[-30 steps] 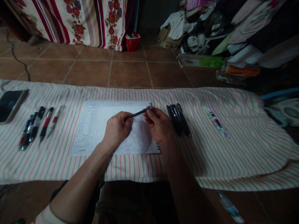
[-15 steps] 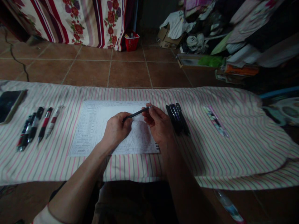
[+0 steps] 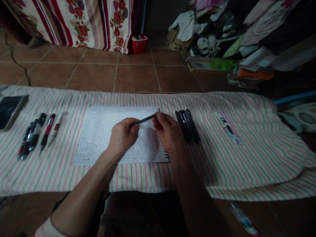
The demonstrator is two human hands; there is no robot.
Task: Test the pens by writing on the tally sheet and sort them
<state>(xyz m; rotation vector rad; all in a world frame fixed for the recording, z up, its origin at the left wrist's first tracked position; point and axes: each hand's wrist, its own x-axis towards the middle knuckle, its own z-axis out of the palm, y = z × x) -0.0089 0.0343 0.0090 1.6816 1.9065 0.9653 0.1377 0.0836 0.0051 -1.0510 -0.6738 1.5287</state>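
Observation:
A slim dark pen (image 3: pixel 144 120) is stretched between my two hands above a printed sheet of paper (image 3: pixel 93 138). My left hand (image 3: pixel 123 133) is closed round its left end, thumb pressed on it. The fingertips of my right hand (image 3: pixel 168 130) pinch the other end, which they partly hide. Close beside my right hand lies a group of dark pens (image 3: pixel 189 126). Farther left rest several pens, among them a red and black pen (image 3: pixel 47 132) and a white and red pen (image 3: pixel 56 128).
A striped cloth (image 3: pixel 222 171) covers the surface. A phone (image 3: pixel 10 112) lies at the far left, and a colourful slim packet or pen (image 3: pixel 227 128) at the right. On the tiled floor are a red basket (image 3: pixel 139 44), a cardboard box (image 3: pixel 176 41) and a plastic bottle (image 3: pixel 242 217).
My right fingers have shifted slightly and closed more over the pen's right end. The pen and my left hand have barely moved.

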